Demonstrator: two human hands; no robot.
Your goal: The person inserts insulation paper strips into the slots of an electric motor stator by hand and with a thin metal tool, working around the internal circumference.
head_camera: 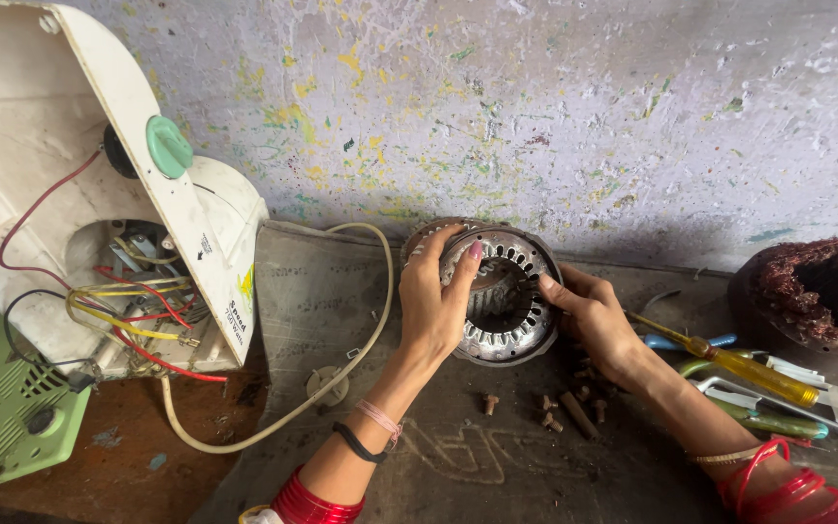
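Note:
A round metal motor stator (511, 335), a ring of slotted steel plates with no windings, stands tilted against the wall on a grey mat (322, 311). My left hand (434, 301) grips its left rim, fingers curled over the top edge. My right hand (596, 320) holds the right rim, thumb pressing on the face. Both wrists wear red bangles. Several small bolts and screws (550, 412) lie on the mat just below the stator.
An opened white appliance housing (80, 184) with red, yellow and black wires leans at left, its cream cord (273, 427) looping across the mat. A green vented cover (7, 412) lies lower left. A yellow-handled screwdriver (758, 374), pliers and a copper winding coil (821, 291) sit at right.

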